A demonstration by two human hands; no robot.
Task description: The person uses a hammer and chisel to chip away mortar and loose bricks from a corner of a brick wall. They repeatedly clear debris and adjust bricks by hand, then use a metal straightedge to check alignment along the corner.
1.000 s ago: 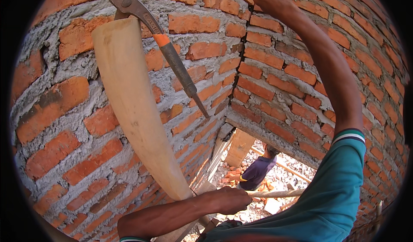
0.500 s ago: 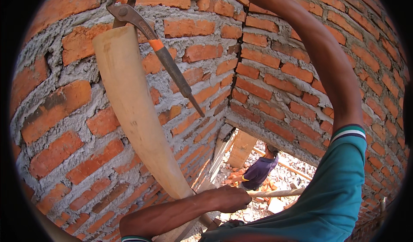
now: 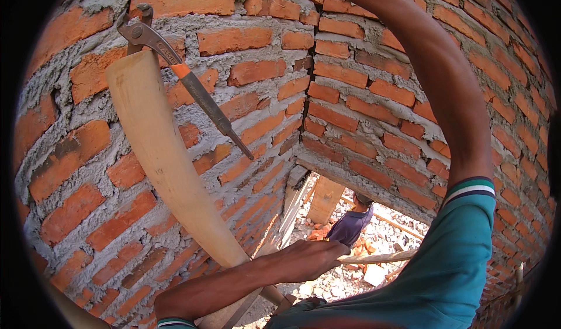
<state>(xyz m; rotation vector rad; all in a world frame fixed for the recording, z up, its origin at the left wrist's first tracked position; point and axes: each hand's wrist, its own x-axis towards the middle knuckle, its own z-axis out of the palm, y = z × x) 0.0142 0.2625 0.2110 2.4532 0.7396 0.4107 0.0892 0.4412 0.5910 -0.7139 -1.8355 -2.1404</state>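
Observation:
My left hand [image 3: 320, 259] is low in the middle, its fingers curled closed. What it holds, if anything, is hidden. A thin wooden pole [image 3: 380, 257] shows just beside its knuckles; whether the hand touches it I cannot tell. My right arm [image 3: 450, 77] reaches up along the brick wall, and its hand is past the upper edge of the picture. To the left, a pair of pincers [image 3: 166, 51] with an orange and black handle hangs at the top of a thick pale wooden post [image 3: 169, 159].
Two rough brick walls [image 3: 251, 71] with grey mortar meet in a corner ahead. Below them an opening shows a person [image 3: 350, 224] in a dark shirt among rubble [image 3: 385, 229], with a wooden board [image 3: 325, 200] nearby.
My left hand has risen slightly. My right hand has gone out of view over the upper edge. The pincers, post and corner sit further left in the picture.

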